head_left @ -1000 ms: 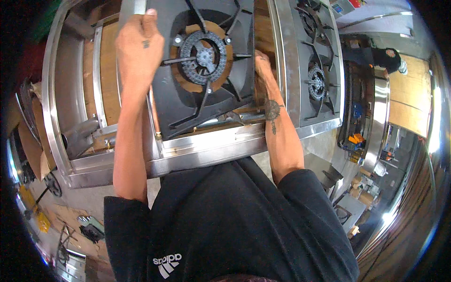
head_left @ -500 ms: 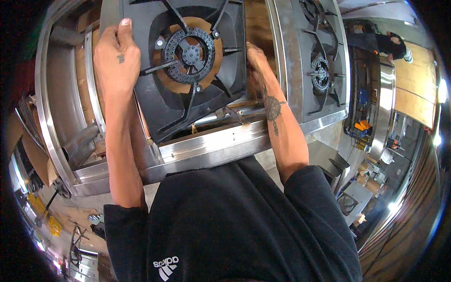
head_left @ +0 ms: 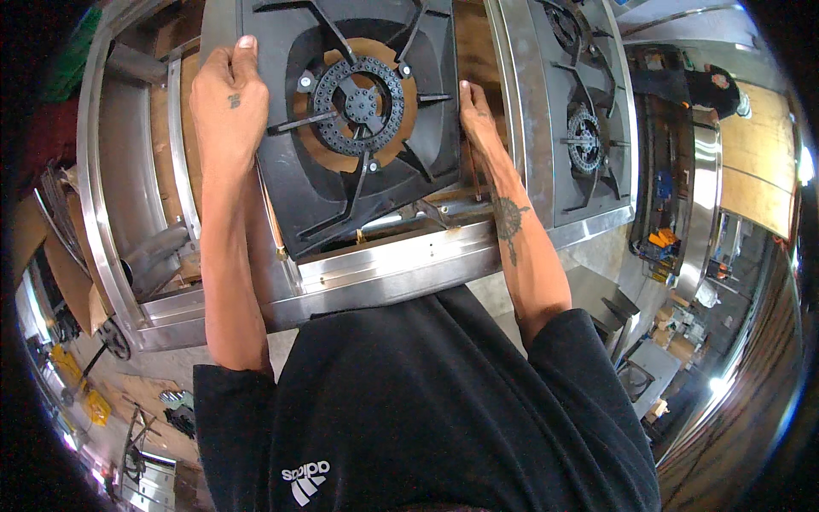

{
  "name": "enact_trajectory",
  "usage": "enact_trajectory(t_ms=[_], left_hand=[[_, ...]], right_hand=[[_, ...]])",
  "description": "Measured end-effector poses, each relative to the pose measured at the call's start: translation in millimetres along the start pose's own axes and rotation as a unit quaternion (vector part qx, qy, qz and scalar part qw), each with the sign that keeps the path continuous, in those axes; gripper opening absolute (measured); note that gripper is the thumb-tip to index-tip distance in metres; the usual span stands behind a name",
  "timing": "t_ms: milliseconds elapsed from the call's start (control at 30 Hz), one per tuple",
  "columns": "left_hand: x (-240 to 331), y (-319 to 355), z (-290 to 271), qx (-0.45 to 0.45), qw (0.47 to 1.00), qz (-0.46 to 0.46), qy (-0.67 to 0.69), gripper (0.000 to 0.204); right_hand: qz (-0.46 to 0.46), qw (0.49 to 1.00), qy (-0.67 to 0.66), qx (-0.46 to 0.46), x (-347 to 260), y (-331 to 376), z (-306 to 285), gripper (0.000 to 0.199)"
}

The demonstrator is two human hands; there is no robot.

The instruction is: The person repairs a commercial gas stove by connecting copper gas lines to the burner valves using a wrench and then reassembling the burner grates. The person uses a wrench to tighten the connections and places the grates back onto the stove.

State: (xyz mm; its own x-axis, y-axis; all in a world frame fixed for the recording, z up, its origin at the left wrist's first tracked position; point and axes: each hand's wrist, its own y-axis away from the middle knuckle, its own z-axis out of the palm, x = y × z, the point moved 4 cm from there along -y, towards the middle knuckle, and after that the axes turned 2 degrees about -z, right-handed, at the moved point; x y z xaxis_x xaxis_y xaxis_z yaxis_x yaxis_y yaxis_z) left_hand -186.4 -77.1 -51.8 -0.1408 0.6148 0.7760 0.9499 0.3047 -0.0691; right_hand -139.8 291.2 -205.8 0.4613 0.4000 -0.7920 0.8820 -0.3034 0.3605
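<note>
A black cast-iron burner top (head_left: 286, 179) with raised pan-support arms lies tilted over an opening in a stainless-steel range frame (head_left: 401, 269). Its round burner head (head_left: 360, 104) shows through the central hole. My left hand (head_left: 230, 98) is closed around the top's left edge, thumb laid on the upper side. At the opposite edge is my right hand (head_left: 479, 115), its fingers partly hidden beside and below the rim. Gas pipes (head_left: 426, 212) show below the top's near edge.
A second black burner section (head_left: 584, 141) sits to the right in the same range. On the left is an open bay with metal rails (head_left: 183, 162). A person (head_left: 712, 90) stands at the far right, near a workbench (head_left: 704, 171).
The burner top and both hands appear slightly farther right, though the whole view has shifted too. More of my right hand shows beside the edge.
</note>
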Motion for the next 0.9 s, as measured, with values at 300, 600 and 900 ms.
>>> enact_trajectory(t_ms=[300, 600, 900], left_hand=[[6.4, 5.0, -0.6, 0.06, 0.997, 0.037, 0.022, 0.047], [7.9, 22.7, 2.0, 0.074, 0.996, 0.005, 0.042, 0.049], [6.5, 23.0, 14.6, 0.067, 0.996, 0.004, 0.064, 0.051]], right_hand=[[0.149, 0.966, -0.199, -0.065, -38.2, 41.7, 1.7, 0.089], [0.114, 0.968, -0.224, 0.02, -44.4, 68.0, -0.1, 0.071], [0.023, 0.984, -0.169, 0.055, -28.3, 63.3, -10.6, 0.069]])
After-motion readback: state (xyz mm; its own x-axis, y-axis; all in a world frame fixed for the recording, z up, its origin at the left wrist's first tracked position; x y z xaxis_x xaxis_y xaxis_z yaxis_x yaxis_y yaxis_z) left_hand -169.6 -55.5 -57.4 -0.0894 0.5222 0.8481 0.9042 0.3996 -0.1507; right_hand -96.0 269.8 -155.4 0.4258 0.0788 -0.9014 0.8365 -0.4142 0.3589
